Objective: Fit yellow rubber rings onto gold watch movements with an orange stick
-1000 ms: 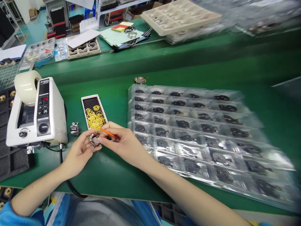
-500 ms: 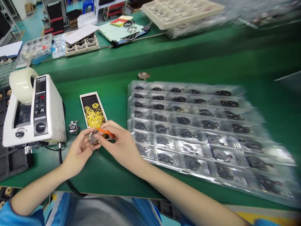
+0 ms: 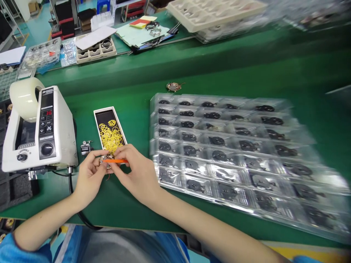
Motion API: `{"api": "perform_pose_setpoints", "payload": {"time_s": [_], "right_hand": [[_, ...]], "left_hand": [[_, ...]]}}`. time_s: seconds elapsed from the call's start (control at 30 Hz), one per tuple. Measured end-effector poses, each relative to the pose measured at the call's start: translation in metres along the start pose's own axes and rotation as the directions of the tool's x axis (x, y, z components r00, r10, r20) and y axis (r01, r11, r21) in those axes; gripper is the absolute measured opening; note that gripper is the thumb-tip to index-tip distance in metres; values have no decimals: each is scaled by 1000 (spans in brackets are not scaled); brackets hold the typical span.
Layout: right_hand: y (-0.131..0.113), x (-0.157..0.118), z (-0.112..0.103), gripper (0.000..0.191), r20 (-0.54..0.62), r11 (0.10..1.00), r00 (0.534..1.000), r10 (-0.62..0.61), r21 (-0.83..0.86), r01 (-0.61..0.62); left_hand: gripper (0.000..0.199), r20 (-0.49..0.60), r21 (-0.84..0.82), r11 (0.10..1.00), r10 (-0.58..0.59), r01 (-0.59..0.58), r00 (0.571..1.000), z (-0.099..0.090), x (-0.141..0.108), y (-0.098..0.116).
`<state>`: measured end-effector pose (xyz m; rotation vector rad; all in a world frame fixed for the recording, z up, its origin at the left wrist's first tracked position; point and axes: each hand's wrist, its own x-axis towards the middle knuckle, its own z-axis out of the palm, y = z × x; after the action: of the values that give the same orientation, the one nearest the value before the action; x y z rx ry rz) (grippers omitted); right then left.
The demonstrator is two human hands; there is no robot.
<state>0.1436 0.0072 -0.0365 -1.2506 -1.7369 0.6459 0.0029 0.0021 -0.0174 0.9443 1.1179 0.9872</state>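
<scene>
Left hand [image 3: 89,179] slants up from lower left, fingers pinching small round part [image 3: 104,157]: metallic, mostly covered, held at near end of white box [image 3: 105,117]. Slim orange tool [image 3: 117,160] crosses it, gripped in right hand's [image 3: 139,175] fingers, wrist angled leftward.

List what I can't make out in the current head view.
All in head view:
Round part: mostly covered by left hand, right hand and orange tool.
Orange tool: rear end hidden by right hand.
White box: near end behind the hands.
Counter: digits too small to read.
Clear trays: right side blurred.
Beige tray: cut off by top edge.
</scene>
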Motion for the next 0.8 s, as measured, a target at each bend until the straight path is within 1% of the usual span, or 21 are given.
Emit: {"api": "perform_pose_setpoints", "payload": {"time_s": [0.07, 0.13, 0.2, 0.27, 0.37, 0.43, 0.5, 0.53, 0.57, 0.6, 0.63, 0.67, 0.73, 0.77, 0.8], "right_hand": [[1, 1, -1, 6, 14, 1000, 1000, 23, -3, -23], [2, 3, -3, 5, 94, 998, 994, 55, 23, -58], [2, 6, -5, 12, 171, 996, 984, 55, 57, -66], [2, 7, -7, 20, 195, 996, 980, 43, 66, -56], [2, 8, -9, 18, 182, 998, 983, 15, 57, -26], [1, 9, -12, 16, 175, 998, 984, -25, 68, 14], [-1, 9, -16, 11, 109, 993, 989, -104, 75, 96], [-2, 8, -18, 8, 41, 985, 985, -165, 60, 163], [-3, 6, -21, 6, -37, 970, 969, -243, 20, 244], [-4, 4, -22, 5, -106, 941, 935, -338, -46, 335], [-5, 1, -23, 5, -146, 897, 887, -438, -128, 422], [-6, -2, -23, 5, -159, 839, 829, -535, -214, 500], [-7, -8, -20, 9, -125, 706, 716, -687, -347, 617], [-7, -9, -18, 11, -102, 660, 681, -725, -383, 646], [-6, -10, -16, 12, -95, 640, 667, -739, -408, 651]], "left_hand": [[36, -10, -4, 1000, 13, -13, 1000, 1, -1, 0], [35, -13, 9, 1000, 19, -18, 1000, 1, -2, -1], [33, -7, 38, 999, 30, -30, 1000, 0, -3, -4], [30, 26, 72, 997, 40, -42, 999, -1, -4, -7], [23, 97, 167, 984, 46, -62, 994, -5, -3, -9], [18, 114, 248, 966, 45, -73, 992, -7, -1, -6], [17, 92, 276, 957, 63, -86, 994, -8, 1, 0], [17, 73, 270, 958, 83, -100, 994, -8, 2, 3], [18, 47, 259, 958, 110, -118, 993, -8, 3, 6], [19, 20, 249, 960, 131, -132, 991, -8, 4, 8], [21, -8, 237, 962, 138, -132, 990, -9, 5, 9], [21, -36, 220, 969, 127, -117, 991, -9, 6, 10], [20, -84, 156, 986, 71, -58, 994, -9, 6, 10], [20, -96, 115, 993, 40, -29, 995, -9, 6, 9], [22, -101, 77, 997, 15, -7, 995, -8, 5, 9]]}}
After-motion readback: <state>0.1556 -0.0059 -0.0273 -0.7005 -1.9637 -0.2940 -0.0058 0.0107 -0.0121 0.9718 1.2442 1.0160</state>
